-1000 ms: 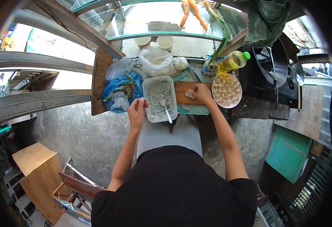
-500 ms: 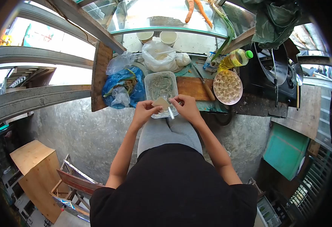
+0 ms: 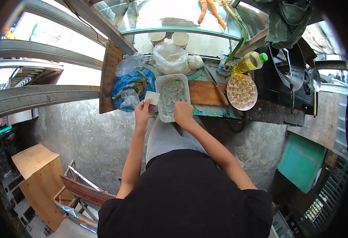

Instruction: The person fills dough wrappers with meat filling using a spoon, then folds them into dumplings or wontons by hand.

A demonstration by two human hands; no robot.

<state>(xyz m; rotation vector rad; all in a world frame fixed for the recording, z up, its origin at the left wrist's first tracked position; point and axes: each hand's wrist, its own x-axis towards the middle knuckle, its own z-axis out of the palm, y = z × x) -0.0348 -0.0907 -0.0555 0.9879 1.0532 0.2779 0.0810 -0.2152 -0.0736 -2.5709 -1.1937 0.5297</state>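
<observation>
My left hand (image 3: 142,112) pinches a square, pale dumpling wrapper (image 3: 152,97) between thumb and fingers, holding it up left of the clear plastic tub (image 3: 158,108). A pale, greenish filling (image 3: 173,89) is smeared over the tub's inside. My right hand (image 3: 183,112) is a closed fist over the tub's right front side. The metal spoon seen in it a moment earlier is now hidden by the fist. To the right, a round plate (image 3: 244,108) bears several folded dumplings (image 3: 241,90).
A knife (image 3: 221,94) lies along a wooden board (image 3: 201,95) right of the tub. Around these stand a blue plastic bag (image 3: 122,79), a white bag (image 3: 167,59), two paper cups (image 3: 180,39) and an oil bottle (image 3: 248,62). A black stove (image 3: 301,93) stands far right.
My hands have moved apart. The left carried the wrapper leftward and tilted it upright; the right turned into a fist over the tub, and the spoon handle went out of sight. The view shifted slightly.
</observation>
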